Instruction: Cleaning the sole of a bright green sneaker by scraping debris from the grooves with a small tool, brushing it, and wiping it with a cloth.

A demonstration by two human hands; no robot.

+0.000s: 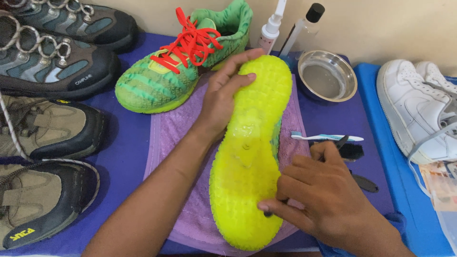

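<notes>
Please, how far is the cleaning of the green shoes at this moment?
Done, it seems: the other green shoe stands upright on the cloth edge, though its sole is hidden. In hand: the left hand holds the upturned shoe, whose yellow sole looks wet, while the right hand presses a dark tool on it. Left, probably: the hiking shoes and white sneakers wait at the sides.

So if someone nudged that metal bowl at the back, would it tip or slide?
The bowl looks low and wide, so it would probably slide rather than tip. It seems to hold some clear liquid, which could slosh. It sits on a blue cloth, which may slow any sliding.
</notes>
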